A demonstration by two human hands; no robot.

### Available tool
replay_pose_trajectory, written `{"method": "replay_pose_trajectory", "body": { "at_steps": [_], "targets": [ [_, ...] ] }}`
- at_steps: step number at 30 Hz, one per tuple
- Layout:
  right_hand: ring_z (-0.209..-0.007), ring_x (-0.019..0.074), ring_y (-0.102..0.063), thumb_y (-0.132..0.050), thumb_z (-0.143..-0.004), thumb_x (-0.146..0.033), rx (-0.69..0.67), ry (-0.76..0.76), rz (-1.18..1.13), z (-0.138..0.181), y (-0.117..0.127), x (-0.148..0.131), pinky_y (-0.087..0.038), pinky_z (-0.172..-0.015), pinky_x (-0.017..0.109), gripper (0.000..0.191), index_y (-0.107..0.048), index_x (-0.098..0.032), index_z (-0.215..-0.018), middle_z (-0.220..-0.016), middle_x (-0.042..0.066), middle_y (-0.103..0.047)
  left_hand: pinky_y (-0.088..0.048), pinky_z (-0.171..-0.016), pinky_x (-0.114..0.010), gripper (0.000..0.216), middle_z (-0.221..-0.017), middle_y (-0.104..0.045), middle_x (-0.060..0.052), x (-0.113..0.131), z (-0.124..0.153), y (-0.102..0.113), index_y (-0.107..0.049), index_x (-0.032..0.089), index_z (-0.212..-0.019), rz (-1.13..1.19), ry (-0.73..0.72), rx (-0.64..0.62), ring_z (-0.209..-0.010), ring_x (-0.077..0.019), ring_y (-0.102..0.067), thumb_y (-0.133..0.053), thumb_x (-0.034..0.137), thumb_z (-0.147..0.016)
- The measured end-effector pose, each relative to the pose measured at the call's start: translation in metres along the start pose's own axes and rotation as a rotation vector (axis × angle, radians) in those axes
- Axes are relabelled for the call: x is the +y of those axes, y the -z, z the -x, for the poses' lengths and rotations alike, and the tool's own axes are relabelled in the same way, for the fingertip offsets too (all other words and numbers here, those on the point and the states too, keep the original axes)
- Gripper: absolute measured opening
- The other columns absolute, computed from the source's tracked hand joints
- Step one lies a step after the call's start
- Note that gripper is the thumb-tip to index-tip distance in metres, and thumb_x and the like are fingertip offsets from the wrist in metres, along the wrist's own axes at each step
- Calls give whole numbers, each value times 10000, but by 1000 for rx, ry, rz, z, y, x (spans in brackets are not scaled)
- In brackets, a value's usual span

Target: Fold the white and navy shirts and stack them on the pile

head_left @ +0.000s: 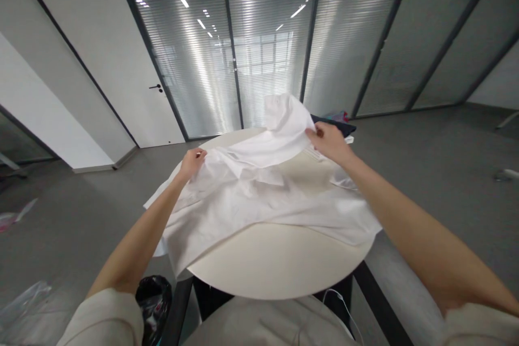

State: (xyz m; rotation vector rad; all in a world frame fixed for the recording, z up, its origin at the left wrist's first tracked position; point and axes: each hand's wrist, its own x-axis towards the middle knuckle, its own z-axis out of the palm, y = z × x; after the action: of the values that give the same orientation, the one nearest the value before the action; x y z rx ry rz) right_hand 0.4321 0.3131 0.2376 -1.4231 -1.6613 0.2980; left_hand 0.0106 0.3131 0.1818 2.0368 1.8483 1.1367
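A white shirt (pixel 227 200) lies spread in loose folds over the round table, and parts of it hang past the left edge. My left hand (pixel 193 162) is closed on its cloth near the table's far left side. Farther right, my right hand (pixel 326 141) pinches another part of the same shirt. Between the two hands the cloth is stretched and lifted, with one piece standing up above the far edge of the table. Folds hide which parts of the shirt I hold.
The pale round table (pixel 279 259) shows bare along its near side. A dark item (pixel 343 127) lies at its far right. On the floor are a black bag (pixel 154 303) at the near left and clear plastic (pixel 26 303). A white cable (pixel 344 305) hangs below the table.
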Motion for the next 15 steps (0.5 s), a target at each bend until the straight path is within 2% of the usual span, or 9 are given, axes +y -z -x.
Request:
{"method": "replay_pose_trajectory", "body": {
  "at_steps": [1,2,4,6,8,9,11,12,15],
  "targets": [
    [-565,183,-582,-627,-860,-283,-84,-75,-74,0,-14,2,-461,-615,304,206,-508,-211,-708,-525,-4,-534,-473,-711,-311,186,-752,-591,-24,-1,2,-1,-647,85,-995,-26,-18,4,-773,-192,-608,-541,198,-890],
    [-540,171,-583,-617,-872,-259,-148,-161,-182,0,-27,2,-462,-588,289,176,-522,-201,-735,-524,-2,-547,-491,-796,-342,254,-875,-625,-53,0,5,-5,-640,91,-1085,-42,-42,11,-883,-217,-624,-573,148,-847],
    [-571,159,-625,-609,-879,-216,-199,-314,-455,-1,-52,1,-495,-585,274,76,-556,-182,-837,-632,28,-632,-456,-998,-402,493,-1180,-606,-103,9,14,-17,-602,158,-1266,-73,-174,-38,-1155,-262,-576,-617,84,-779],
    [-690,152,-677,-626,-868,-194,-205,-386,-711,-2,-70,-1,-549,-664,278,117,-573,-183,-972,-827,58,-699,-350,-1143,-445,650,-1413,-493,-100,23,24,-34,-575,262,-1365,-136,-412,-210,-1365,-291,-439,-657,72,-748],
    [-810,144,-695,-631,-868,-201,-235,-400,-857,-1,-82,1,-572,-760,282,315,-543,-203,-1169,-1009,68,-708,-262,-1196,-502,736,-1539,-384,-78,36,30,-50,-546,348,-1417,-234,-628,-433,-1469,-337,-302,-733,136,-737],
    [-856,144,-695,-628,-873,-214,-266,-398,-870,1,-85,3,-573,-789,283,431,-493,-217,-1283,-1088,74,-697,-240,-1198,-532,776,-1575,-340,-74,40,32,-57,-528,372,-1436,-283,-680,-524,-1488,-366,-259,-782,198,-724],
    [-929,160,-686,-631,-884,-260,-346,-375,-768,10,-87,11,-569,-804,290,656,-337,-249,-1471,-1232,94,-651,-255,-1178,-556,814,-1585,-342,-76,42,29,-70,-530,385,-1433,-328,-646,-614,-1464,-392,-308,-845,326,-684],
    [-959,175,-679,-645,-883,-294,-393,-344,-667,16,-86,17,-564,-807,297,750,-261,-257,-1527,-1284,110,-625,-285,-1163,-542,755,-1548,-407,-80,41,26,-76,-576,372,-1390,-293,-574,-617,-1419,-381,-390,-845,369,-685],
    [-977,223,-665,-699,-857,-408,-509,-202,-276,42,-77,34,-530,-849,334,948,-138,-202,-1593,-1305,156,-607,-396,-1077,-436,331,-1228,-677,-79,31,12,-86,-749,271,-1069,-20,-280,-474,-1179,-309,-609,-760,400,-764]
  ]
}}
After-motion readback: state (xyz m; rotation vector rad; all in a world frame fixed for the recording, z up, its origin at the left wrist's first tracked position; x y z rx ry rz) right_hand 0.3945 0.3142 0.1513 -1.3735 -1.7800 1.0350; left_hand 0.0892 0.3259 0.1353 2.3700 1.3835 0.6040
